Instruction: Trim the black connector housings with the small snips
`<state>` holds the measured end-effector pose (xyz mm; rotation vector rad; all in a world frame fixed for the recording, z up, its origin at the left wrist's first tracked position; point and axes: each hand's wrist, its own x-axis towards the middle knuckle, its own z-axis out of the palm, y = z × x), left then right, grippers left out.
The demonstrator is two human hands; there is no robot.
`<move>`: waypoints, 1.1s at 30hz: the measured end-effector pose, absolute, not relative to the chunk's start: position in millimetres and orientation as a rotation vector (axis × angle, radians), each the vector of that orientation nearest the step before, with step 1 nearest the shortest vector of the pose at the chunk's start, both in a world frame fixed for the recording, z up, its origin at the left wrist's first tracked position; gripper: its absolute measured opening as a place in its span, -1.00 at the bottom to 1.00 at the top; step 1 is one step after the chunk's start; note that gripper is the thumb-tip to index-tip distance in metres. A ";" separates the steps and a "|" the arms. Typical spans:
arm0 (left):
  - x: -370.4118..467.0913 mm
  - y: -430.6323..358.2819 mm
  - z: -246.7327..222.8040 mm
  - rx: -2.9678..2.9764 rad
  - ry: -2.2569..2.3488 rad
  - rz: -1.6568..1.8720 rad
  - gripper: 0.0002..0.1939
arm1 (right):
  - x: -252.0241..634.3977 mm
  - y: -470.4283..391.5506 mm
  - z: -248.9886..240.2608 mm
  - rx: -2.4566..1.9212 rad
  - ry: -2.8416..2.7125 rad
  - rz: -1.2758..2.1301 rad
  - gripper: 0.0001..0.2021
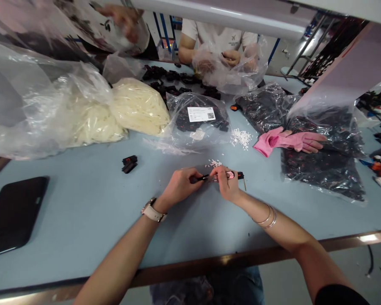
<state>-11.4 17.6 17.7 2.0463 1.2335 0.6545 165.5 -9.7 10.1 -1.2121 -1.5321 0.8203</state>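
My left hand (183,185) pinches a small black part (198,179) between thumb and fingertips. Close on its right, my right hand (226,183) grips a slim tool with a pink end (230,175), its tip pointing at the black part. Another black piece (240,175) lies just beyond my right fingers. Small white pieces (214,163) are scattered behind my hands, and a larger pile of them (242,138) sits farther back. Two black connectors (129,164) rest on the table to the left.
A labelled bag of black parts (198,114) and bags of cream pieces (139,106) stand behind. Pink gloves (288,140) lie on black bags (324,169) at the right. A black tray (15,214) is at the left. Two people work opposite.
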 end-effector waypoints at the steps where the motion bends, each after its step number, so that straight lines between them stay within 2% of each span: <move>1: -11.2 17.4 18.1 2.047 1.238 0.655 -0.95 | 165.3 -10.2 10.2 -1.222 -1.554 0.801 -0.49; 33: -10.1 17.3 15.8 2.056 1.218 0.696 -0.92 | 158.2 -6.3 21.8 -1.382 -1.892 0.603 -0.65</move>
